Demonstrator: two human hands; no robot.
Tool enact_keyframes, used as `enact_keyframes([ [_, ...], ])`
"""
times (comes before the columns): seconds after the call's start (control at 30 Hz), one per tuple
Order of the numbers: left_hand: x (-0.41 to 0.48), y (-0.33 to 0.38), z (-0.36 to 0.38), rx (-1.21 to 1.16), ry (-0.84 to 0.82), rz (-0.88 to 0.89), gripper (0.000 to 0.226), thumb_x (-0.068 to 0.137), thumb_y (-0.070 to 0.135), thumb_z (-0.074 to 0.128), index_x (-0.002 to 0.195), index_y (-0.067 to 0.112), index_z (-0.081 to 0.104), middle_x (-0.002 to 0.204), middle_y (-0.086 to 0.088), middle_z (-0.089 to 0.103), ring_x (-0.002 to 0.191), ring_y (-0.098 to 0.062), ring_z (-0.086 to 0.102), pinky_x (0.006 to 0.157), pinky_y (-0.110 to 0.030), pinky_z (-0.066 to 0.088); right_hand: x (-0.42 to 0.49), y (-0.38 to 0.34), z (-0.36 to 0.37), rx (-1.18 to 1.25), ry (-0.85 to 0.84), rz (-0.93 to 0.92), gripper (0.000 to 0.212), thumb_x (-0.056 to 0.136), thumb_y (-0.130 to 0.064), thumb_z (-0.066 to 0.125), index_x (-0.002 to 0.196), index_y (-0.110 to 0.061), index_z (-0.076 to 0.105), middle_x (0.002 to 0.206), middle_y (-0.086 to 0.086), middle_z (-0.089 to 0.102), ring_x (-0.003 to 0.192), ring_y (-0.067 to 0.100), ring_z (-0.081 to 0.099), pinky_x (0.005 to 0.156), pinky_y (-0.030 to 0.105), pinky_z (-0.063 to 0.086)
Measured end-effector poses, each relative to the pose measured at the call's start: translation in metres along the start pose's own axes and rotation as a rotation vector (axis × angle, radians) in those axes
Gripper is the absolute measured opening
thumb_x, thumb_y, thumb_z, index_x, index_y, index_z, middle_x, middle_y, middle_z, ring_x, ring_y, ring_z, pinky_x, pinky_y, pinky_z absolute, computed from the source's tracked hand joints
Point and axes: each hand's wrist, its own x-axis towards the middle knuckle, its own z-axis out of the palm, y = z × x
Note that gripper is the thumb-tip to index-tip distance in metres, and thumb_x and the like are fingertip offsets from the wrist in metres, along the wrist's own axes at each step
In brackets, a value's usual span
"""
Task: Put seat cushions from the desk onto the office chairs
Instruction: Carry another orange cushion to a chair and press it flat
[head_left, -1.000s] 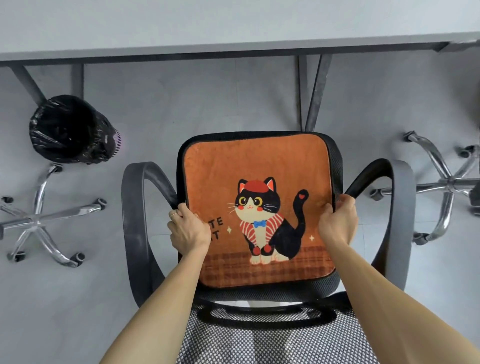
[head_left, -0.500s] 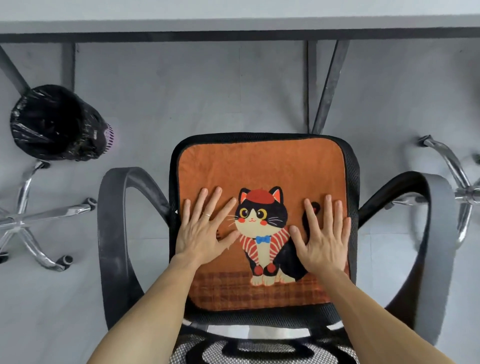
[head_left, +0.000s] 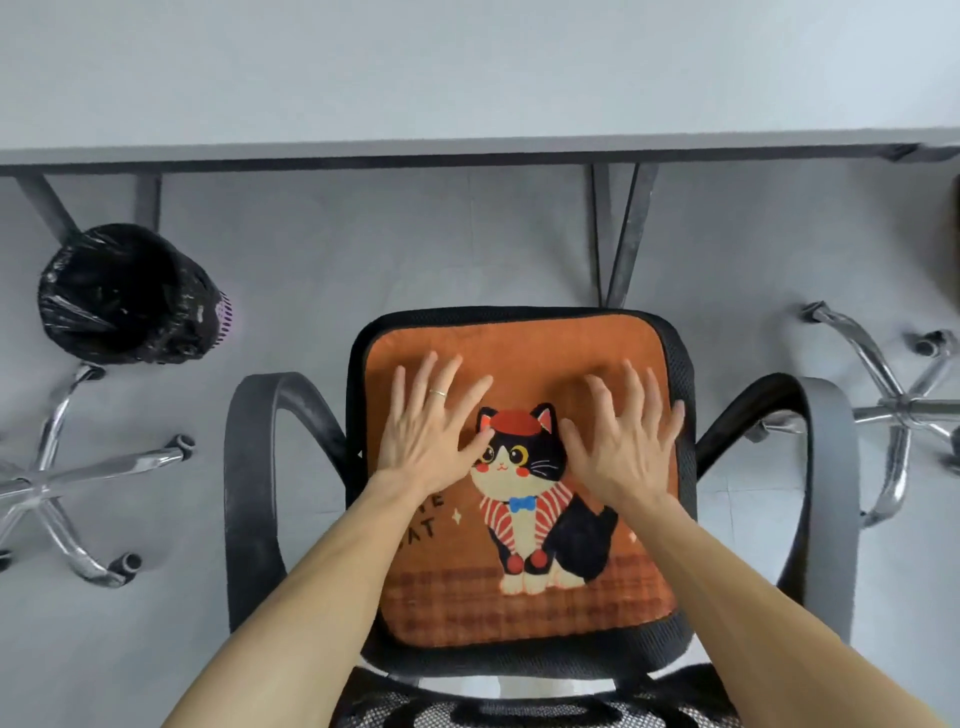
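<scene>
Broadly, the grey worktop (head_left: 467, 78) fills the twelve o'clock band of the head view, and no other cushions show on the part in view. Below it, toward six o'clock, stands a black mesh office chair (head_left: 241, 493) with looped armrests. The orange cat-print seat cushion (head_left: 519, 608) lies flat on the chair's seat, its edges just inside the mesh rim. It looks plush, light and floppy, so it should bend rather than slide. If it needs shifting, the side edges at three and nine o'clock look like the best places to take hold.

A bin lined with a black bag (head_left: 124, 296) sits at ten o'clock. Chrome star bases of other chairs lie at nine o'clock (head_left: 52, 488) and three o'clock (head_left: 904, 410).

The left hand (head_left: 426, 441) and right hand (head_left: 623, 452) are on the far half of the cushion, either side of the cat's head. Their fingers (head_left: 447, 379) are straight and spread wide, gripping nothing and apparently pressing or smoothing the fabric. A thin ring (head_left: 439, 393) shows on the left hand.
</scene>
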Motion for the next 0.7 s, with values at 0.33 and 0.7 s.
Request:
enact_keyframes([
  [0.33, 0.042, -0.038, 0.022, -0.07, -0.008, -0.131, 0.078, 0.088, 0.082, 0.02, 0.152, 0.051, -0.011, 0.163, 0.013, -0.021, 0.15, -0.021, -0.024, 0.121, -0.054, -0.008, 0.064, -0.021, 0.014, -0.065, -0.047, -0.176, 0.065, 0.096, -0.075, 0.013, 0.155, -0.053, -0.004, 0.167, -0.014, -0.011, 0.153, 0.015, -0.017, 0.119, 0.065, -0.005],
  [0.7, 0.012, -0.015, 0.015, -0.219, -0.074, -0.312, 0.083, 0.092, 0.075, 0.024, 0.155, 0.038, -0.016, 0.158, -0.001, -0.036, 0.148, -0.032, -0.027, 0.118, -0.062, -0.005, 0.055, 0.013, -0.024, 0.001, -0.134, 0.172, 0.079, 0.091, -0.076, 0.026, 0.158, -0.042, 0.002, 0.168, 0.003, -0.006, 0.154, 0.027, -0.009, 0.121, 0.06, 0.004],
])
